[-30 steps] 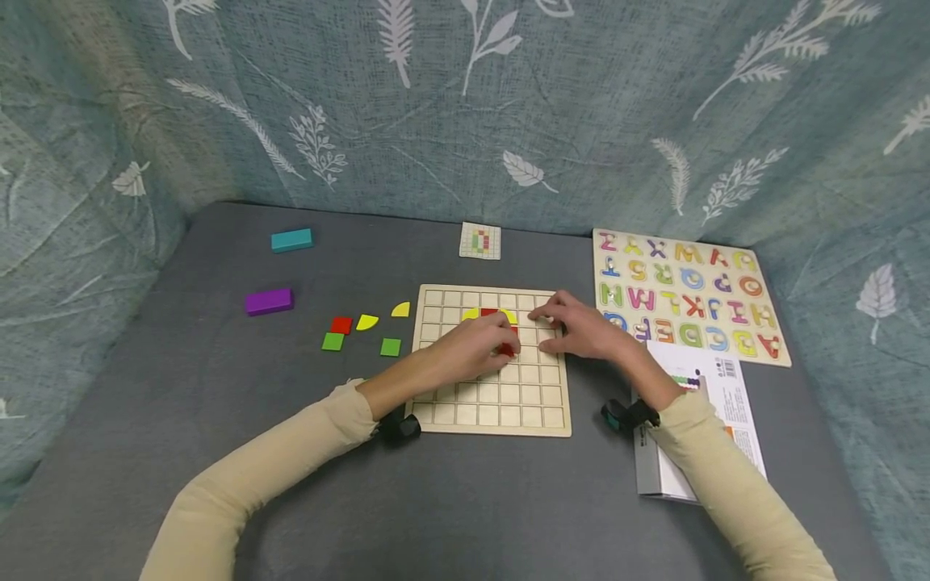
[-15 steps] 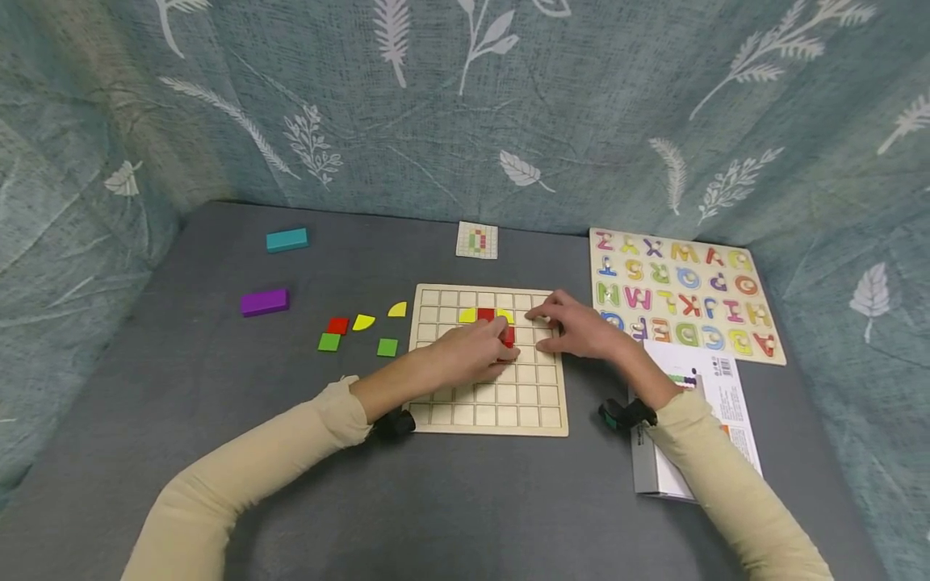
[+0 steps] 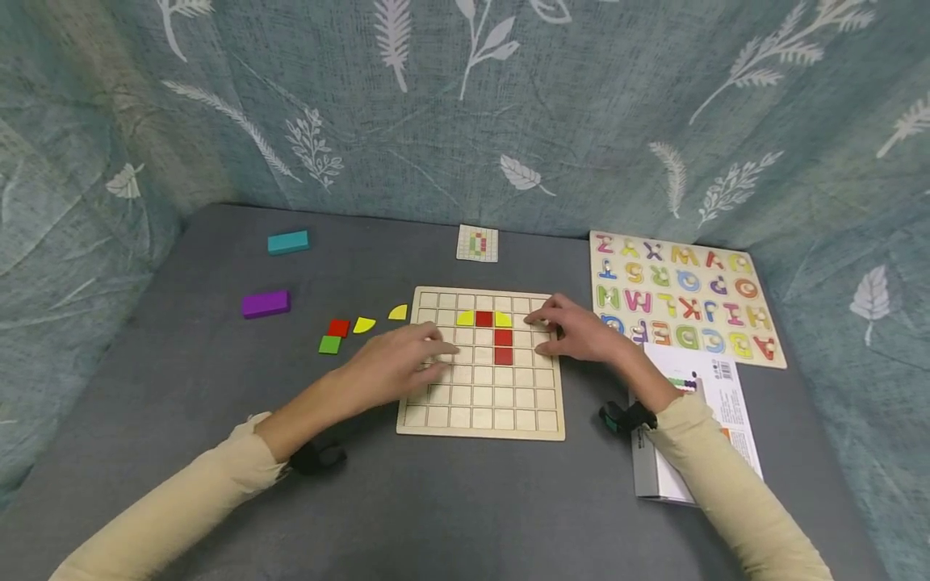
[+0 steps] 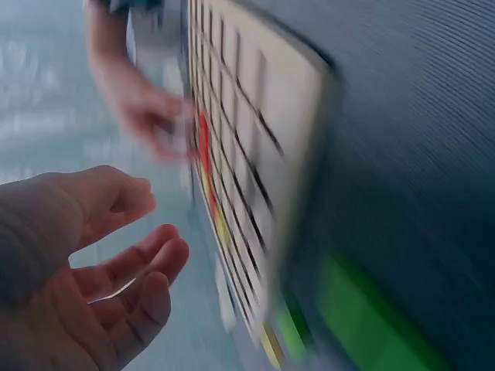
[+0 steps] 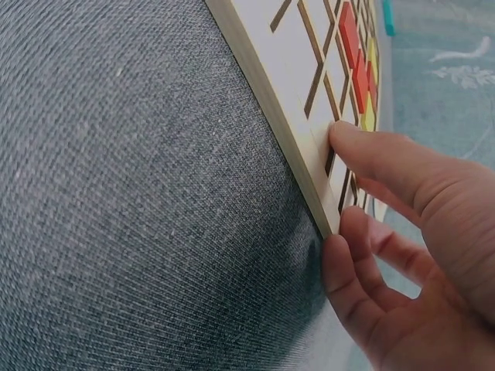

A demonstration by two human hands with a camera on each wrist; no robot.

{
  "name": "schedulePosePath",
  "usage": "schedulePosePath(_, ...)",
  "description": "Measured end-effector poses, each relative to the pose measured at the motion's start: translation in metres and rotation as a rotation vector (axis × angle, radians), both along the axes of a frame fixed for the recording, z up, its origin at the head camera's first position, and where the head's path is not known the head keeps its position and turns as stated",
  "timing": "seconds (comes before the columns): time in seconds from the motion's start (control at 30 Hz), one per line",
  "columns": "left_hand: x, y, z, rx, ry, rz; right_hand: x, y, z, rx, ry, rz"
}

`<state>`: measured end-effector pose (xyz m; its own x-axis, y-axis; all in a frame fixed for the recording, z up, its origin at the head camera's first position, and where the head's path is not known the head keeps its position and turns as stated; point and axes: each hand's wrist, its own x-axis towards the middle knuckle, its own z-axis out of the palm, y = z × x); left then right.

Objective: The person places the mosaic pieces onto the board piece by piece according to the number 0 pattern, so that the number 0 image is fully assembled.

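Grey table [image 3: 465, 516] under board [image 3: 481, 416]: five tiles [image 3: 503, 356] set in cells, loose tiles [image 3: 338, 328] left of board; likely partway. Left hand [image 3: 391, 363] over board's left side, fingers parted, apparently empty; right hand [image 3: 581, 332], thumb and fingers spread, touches right side.

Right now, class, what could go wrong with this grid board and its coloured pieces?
The left hand, reaching over the left side of the grid board, might knock the yellow quarter-circle lying loose just beyond that edge.

The right hand touches the board near its right edge, so a careless push could slide it.
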<state>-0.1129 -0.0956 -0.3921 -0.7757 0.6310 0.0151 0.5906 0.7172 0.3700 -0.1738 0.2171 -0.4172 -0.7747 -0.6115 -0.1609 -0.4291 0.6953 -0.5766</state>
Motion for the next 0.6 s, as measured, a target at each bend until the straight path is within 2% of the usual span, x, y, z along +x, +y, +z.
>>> schedulePosePath(0.17,0.000,-0.065,-0.003,0.060,-0.024,0.211,0.001,0.000,0.004,0.036,0.008,-0.008)
schedulePosePath(0.27,0.000,-0.092,-0.006,0.056,-0.027,0.289,0.001,0.001,0.005,0.049,0.022,-0.017)
schedulePosePath(0.43,0.003,-0.115,-0.011,0.055,-0.047,0.344,0.001,0.000,0.002,0.051,0.028,-0.014)
schedulePosePath(0.6,0.004,-0.120,-0.014,0.061,-0.038,0.373,0.002,-0.002,-0.001,0.040,0.025,-0.013)
